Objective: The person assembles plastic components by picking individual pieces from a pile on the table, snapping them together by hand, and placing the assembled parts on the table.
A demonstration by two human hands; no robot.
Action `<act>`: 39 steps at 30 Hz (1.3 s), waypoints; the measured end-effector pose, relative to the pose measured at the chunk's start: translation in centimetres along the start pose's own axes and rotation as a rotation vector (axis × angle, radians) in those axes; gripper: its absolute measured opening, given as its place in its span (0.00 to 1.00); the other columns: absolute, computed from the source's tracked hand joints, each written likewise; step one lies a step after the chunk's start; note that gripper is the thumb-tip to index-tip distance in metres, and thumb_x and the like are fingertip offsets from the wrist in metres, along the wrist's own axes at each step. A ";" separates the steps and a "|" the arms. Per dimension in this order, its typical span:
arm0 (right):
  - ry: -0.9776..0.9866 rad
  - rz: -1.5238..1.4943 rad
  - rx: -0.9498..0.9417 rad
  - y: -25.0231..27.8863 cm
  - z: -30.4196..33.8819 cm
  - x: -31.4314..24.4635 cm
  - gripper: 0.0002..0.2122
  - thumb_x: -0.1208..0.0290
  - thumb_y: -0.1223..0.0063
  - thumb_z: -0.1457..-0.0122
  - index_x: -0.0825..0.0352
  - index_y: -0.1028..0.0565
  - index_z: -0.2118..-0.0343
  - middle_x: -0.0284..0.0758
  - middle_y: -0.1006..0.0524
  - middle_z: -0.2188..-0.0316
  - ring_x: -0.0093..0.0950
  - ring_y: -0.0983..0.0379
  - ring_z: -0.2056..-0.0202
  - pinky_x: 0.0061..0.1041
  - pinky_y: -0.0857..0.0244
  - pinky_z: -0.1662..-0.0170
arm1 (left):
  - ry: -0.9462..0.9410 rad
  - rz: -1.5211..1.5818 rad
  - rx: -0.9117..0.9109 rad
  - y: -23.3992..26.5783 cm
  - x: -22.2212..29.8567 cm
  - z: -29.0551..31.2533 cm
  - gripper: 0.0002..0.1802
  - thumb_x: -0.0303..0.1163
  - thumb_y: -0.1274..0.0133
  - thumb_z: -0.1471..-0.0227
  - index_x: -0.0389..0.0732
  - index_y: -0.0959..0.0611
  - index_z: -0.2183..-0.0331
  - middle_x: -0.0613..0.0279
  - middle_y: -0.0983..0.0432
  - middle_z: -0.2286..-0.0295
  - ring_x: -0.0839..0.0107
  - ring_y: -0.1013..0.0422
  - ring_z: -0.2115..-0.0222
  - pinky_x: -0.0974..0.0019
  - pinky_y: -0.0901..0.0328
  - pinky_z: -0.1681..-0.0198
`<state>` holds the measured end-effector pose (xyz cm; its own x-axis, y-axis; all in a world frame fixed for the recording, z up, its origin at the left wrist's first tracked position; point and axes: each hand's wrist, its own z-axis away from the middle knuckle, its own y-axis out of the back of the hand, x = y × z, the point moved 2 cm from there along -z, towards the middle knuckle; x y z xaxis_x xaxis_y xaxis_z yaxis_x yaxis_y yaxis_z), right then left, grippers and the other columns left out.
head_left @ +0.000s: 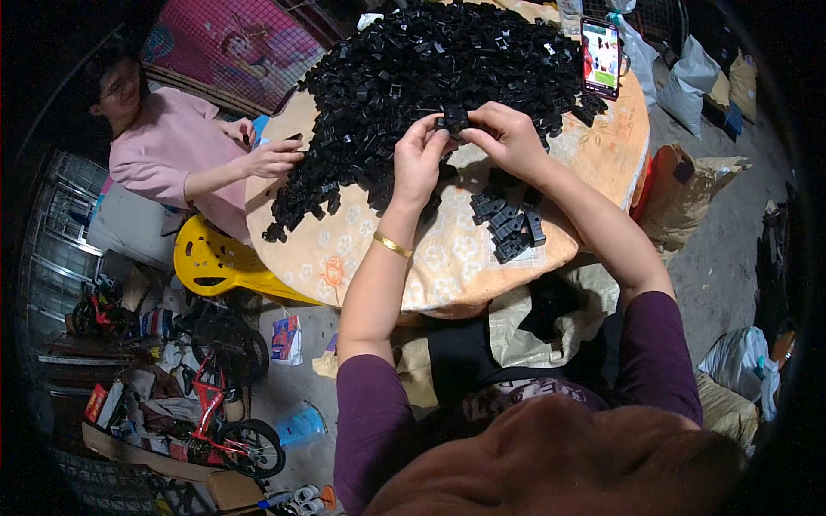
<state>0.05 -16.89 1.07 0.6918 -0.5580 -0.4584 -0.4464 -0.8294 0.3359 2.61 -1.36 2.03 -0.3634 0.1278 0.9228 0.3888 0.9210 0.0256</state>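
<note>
Between my two hands is a small black plastic part [451,123], held up over the near edge of a big heap of similar black parts [430,69]. My left hand [419,159] pinches its left side with thumb and fingers. On its other side, my right hand [509,142] grips it with closed fingertips. Exactly what shape the part has is partly hidden by my fingers. Below my right hand, a smaller group of black parts [509,225] lies on the flowered tablecloth [379,267].
Across the table's left side a person in a pink shirt [163,155] reaches one hand [277,158] to the heap. A phone [601,58] stands at the far right. A yellow plastic chair [215,258] touches the left; an open sack [525,340] sits below the near edge.
</note>
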 end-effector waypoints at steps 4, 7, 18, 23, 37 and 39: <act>-0.041 -0.067 -0.032 -0.1 0.0 0.5 0.11 0.67 0.42 0.56 0.70 0.26 0.73 0.37 0.28 0.79 0.32 0.30 0.79 0.25 0.36 0.76 | -0.025 0.028 0.012 -0.1 -0.1 0.1 0.11 0.20 0.57 0.50 0.31 0.28 0.61 0.61 0.28 0.68 0.77 0.30 0.70 0.73 0.32 0.64; 0.057 0.016 -0.008 0.3 -0.1 0.0 0.12 0.67 0.42 0.56 0.70 0.26 0.73 0.37 0.28 0.79 0.32 0.30 0.78 0.25 0.36 0.76 | -0.071 -0.004 0.045 -0.2 0.0 0.1 0.11 0.21 0.57 0.50 0.31 0.28 0.62 0.61 0.28 0.69 0.77 0.30 0.70 0.73 0.32 0.65; 0.088 0.039 -0.040 0.5 -0.3 -0.1 0.11 0.68 0.43 0.55 0.70 0.27 0.72 0.37 0.28 0.77 0.32 0.30 0.77 0.25 0.36 0.76 | -0.216 -0.180 0.177 -0.4 0.1 0.4 0.10 0.21 0.54 0.53 0.32 0.25 0.64 0.63 0.26 0.73 0.79 0.30 0.73 0.75 0.34 0.68; 0.093 0.016 -0.093 0.7 -0.2 0.1 0.11 0.68 0.43 0.55 0.70 0.27 0.72 0.37 0.28 0.77 0.32 0.29 0.77 0.24 0.36 0.75 | -0.172 -0.258 0.115 -0.5 0.4 0.5 0.11 0.22 0.53 0.52 0.32 0.26 0.63 0.62 0.26 0.72 0.79 0.30 0.73 0.75 0.34 0.68; 0.068 -0.050 -0.100 -0.2 0.2 -0.4 0.15 0.70 0.44 0.55 0.72 0.30 0.64 0.40 0.28 0.73 0.32 0.30 0.76 0.25 0.35 0.74 | -0.137 -0.301 -0.013 -0.4 1.1 0.4 0.16 0.22 0.50 0.55 0.32 0.27 0.60 0.63 0.27 0.73 0.79 0.31 0.73 0.77 0.34 0.70; 0.039 -0.099 -0.100 -0.3 0.2 -0.7 0.16 0.70 0.44 0.55 0.73 0.30 0.64 0.40 0.29 0.74 0.33 0.30 0.76 0.25 0.35 0.74 | -0.153 -0.232 0.013 -0.3 0.9 0.3 0.13 0.22 0.50 0.55 0.32 0.25 0.63 0.63 0.26 0.75 0.80 0.31 0.76 0.77 0.35 0.72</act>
<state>-0.37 -16.27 1.11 0.7519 -0.4701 -0.4622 -0.3171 -0.8726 0.3716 1.88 -1.37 2.72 -0.5658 -0.0339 0.8239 0.2695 0.9367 0.2237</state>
